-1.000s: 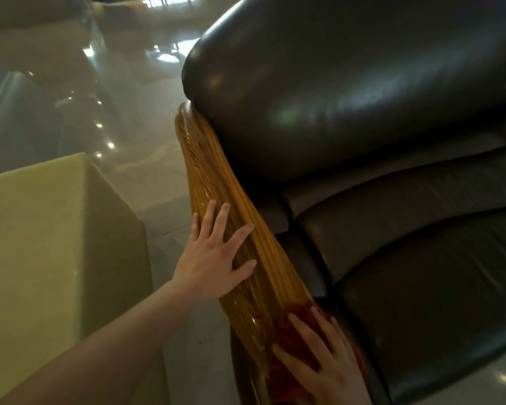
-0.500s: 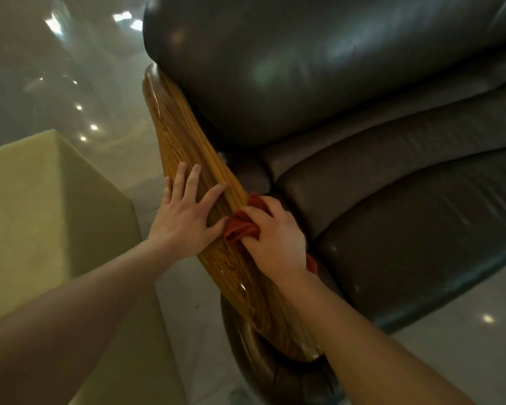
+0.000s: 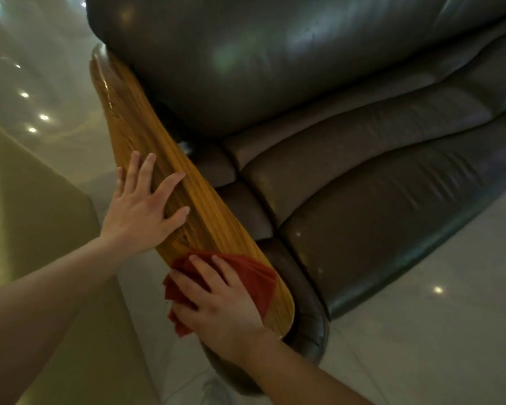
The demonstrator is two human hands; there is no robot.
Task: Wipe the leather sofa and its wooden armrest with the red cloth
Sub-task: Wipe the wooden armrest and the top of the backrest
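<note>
A dark leather sofa (image 3: 348, 182) fills the upper right, with a long glossy wooden armrest (image 3: 146, 138) running along its left side toward me. My right hand (image 3: 219, 302) presses the red cloth (image 3: 254, 279) flat on the near end of the armrest; the cloth spreads out from under my fingers on both sides. My left hand (image 3: 143, 209) lies flat on the armrest's outer edge a little farther up, fingers spread, holding nothing.
A pale yellow-green upholstered block (image 3: 35, 229) stands just left of the armrest, with a narrow gap of shiny tiled floor (image 3: 438, 331) between them. Glossy floor with light reflections lies beyond and to the right of the sofa.
My right hand has slid the red cloth down the armrest from beside the left hand to the near end. The left hand stays flat on the armrest.
</note>
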